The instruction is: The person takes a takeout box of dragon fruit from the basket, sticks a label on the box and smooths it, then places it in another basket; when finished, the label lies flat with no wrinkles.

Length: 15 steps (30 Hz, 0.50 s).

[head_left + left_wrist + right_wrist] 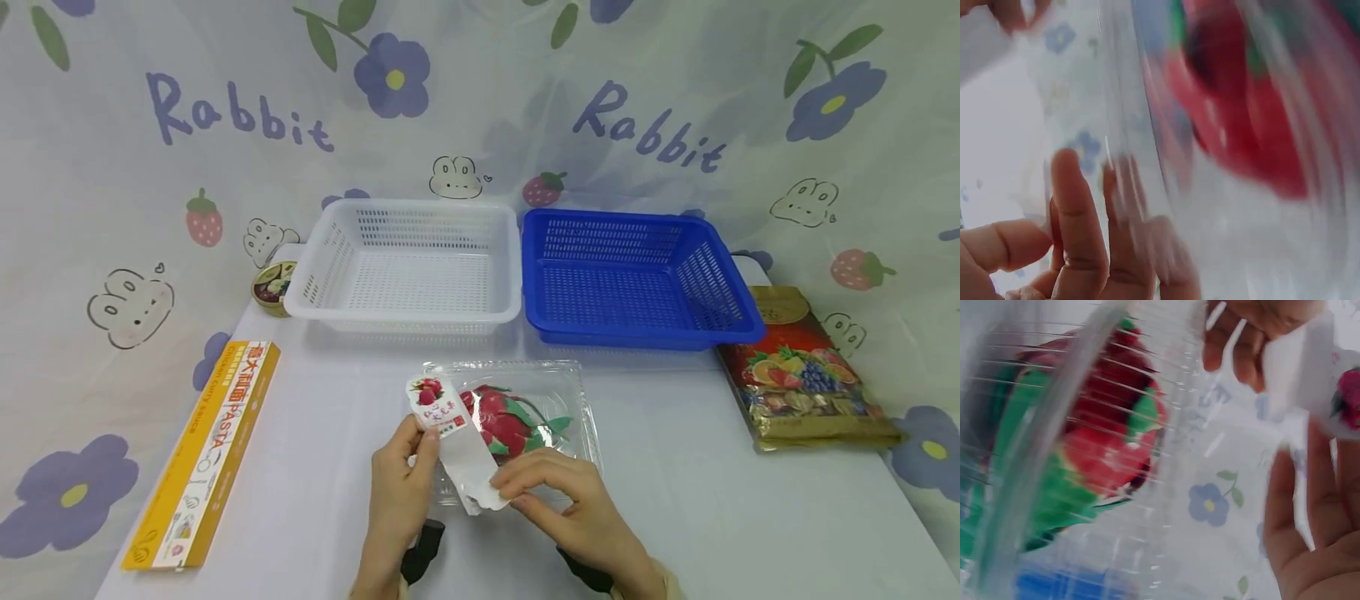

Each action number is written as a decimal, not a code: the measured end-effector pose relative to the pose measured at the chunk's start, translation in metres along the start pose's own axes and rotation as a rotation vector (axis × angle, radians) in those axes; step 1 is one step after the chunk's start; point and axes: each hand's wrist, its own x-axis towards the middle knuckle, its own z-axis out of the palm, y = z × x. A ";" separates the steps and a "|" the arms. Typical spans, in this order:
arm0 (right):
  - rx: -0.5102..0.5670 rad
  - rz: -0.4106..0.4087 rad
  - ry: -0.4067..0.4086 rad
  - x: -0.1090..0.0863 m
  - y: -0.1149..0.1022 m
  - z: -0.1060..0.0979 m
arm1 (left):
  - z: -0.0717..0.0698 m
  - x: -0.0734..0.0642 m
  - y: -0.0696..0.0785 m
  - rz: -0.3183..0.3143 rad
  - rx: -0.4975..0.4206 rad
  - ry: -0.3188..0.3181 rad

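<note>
A clear plastic box lies in front of me in the head view, with a red and green dragon fruit inside. Across its left part runs a white paper label strip printed with a dragon fruit picture. My left hand pinches the strip near its printed upper end between thumb and fingers. At the lower end of the strip, my right hand pinches the paper with thumb and fingertips. In the right wrist view the box and the label look blurred.
Behind the box stand a white basket and a blue basket. A yellow pasta box lies at the left, a round tin beside the white basket. On the right lies a red and gold bag.
</note>
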 end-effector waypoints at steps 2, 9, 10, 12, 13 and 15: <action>0.055 -0.004 -0.043 0.003 -0.001 -0.004 | -0.011 0.004 -0.004 -0.027 0.018 0.025; -0.008 0.179 -0.183 0.024 -0.004 -0.034 | -0.045 0.016 -0.024 -0.211 0.158 0.033; -0.028 0.218 -0.203 0.028 -0.004 -0.039 | -0.049 0.018 -0.029 -0.238 0.186 0.029; -0.059 0.293 -0.244 0.034 -0.002 -0.048 | -0.055 0.021 -0.039 -0.280 0.245 0.023; -0.073 0.331 -0.263 0.037 -0.001 -0.051 | -0.057 0.023 -0.044 -0.299 0.273 0.022; -0.098 0.395 -0.304 0.042 0.002 -0.057 | -0.061 0.026 -0.055 -0.324 0.321 0.019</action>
